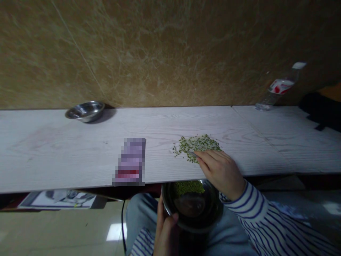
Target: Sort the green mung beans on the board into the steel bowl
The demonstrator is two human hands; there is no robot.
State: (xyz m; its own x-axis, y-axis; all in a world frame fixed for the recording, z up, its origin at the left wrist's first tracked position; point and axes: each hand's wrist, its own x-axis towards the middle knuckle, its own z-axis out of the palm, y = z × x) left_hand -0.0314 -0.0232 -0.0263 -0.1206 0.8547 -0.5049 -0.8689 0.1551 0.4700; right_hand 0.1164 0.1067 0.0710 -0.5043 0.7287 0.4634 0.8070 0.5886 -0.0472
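While left hand grips bowl, right hand, seemingly half-curled, rakes beans on pale table.

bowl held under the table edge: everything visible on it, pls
The metal bowl is round, shiny and dark inside, with a heap of green beans against its far wall. It sits upright just below the table edge, over the person's lap. The left hand grips its near rim; the right hand rests on the table above.

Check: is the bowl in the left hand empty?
No: the bowl held by the left hand below the table edge has green beans in it.
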